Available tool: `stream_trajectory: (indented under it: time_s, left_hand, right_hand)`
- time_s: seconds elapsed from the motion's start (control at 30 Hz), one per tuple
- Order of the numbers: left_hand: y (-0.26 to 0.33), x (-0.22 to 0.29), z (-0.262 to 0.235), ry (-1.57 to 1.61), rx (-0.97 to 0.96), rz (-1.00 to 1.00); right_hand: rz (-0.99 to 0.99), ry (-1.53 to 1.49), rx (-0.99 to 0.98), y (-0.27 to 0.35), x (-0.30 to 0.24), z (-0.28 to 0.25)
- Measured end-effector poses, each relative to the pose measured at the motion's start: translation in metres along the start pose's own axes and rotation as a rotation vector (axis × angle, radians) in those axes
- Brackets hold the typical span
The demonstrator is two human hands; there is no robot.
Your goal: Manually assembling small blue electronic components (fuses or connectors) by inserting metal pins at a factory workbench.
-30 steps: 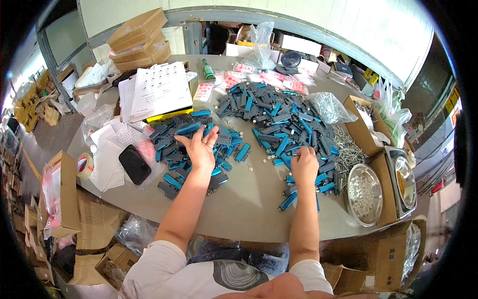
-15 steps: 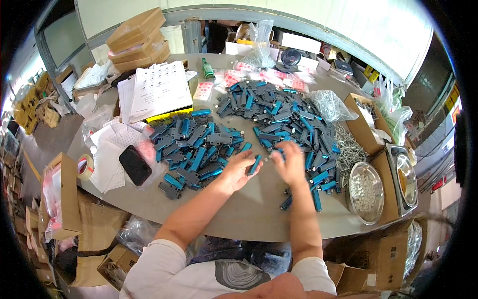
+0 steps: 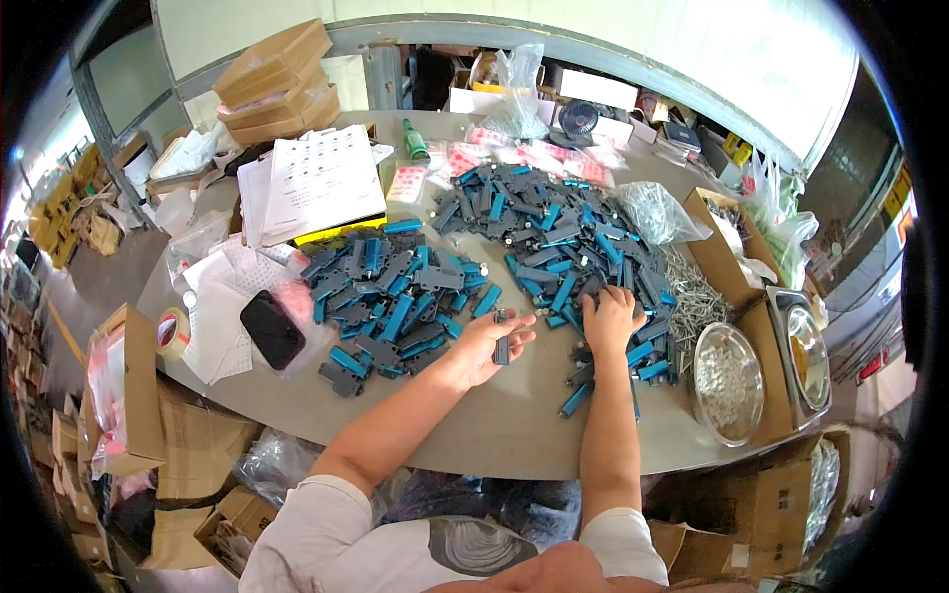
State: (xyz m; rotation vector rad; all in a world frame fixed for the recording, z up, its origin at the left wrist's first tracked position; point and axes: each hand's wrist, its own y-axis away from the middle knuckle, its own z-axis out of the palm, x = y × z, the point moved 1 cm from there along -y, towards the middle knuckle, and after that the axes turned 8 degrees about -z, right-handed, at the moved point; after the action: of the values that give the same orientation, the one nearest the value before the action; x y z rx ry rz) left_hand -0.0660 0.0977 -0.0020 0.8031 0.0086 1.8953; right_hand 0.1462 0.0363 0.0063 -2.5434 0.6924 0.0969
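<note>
My left hand (image 3: 481, 346) is palm up over the grey table (image 3: 514, 420), holding one small dark grey and blue plastic part (image 3: 501, 344) between its fingers. My right hand (image 3: 610, 318) rests palm down on the edge of the right pile of blue and grey parts (image 3: 554, 232), fingers curled among them. A second pile of the same parts (image 3: 390, 301) lies just left of my left hand. Loose parts (image 3: 578, 395) sit on the table below my right hand.
A metal bowl of small silver pieces (image 3: 727, 381) and a heap of silver screws (image 3: 692, 296) sit at right, beside cardboard boxes (image 3: 727, 247). A black phone (image 3: 272, 329), tape roll (image 3: 173, 333), papers (image 3: 311, 183) and stacked cartons (image 3: 277, 84) lie at left and back.
My left hand left the left pile, swung right and now holds a part palm up. My right hand shifted up onto the edge of the right pile.
</note>
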Motion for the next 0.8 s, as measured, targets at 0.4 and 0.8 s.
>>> stream_trajectory:
  time_s: [0.4,0.8]
  left_hand:
    - [0.01,0.016,0.01,-0.103,0.12,0.178]
    - [-0.002,0.013,-0.008,0.071,-0.069,0.158]
  right_hand:
    - [0.051,-1.515,-0.635,0.03,-0.071,-0.02]
    - [-0.108,-1.464,-0.548,0.036,-0.08,-0.005]
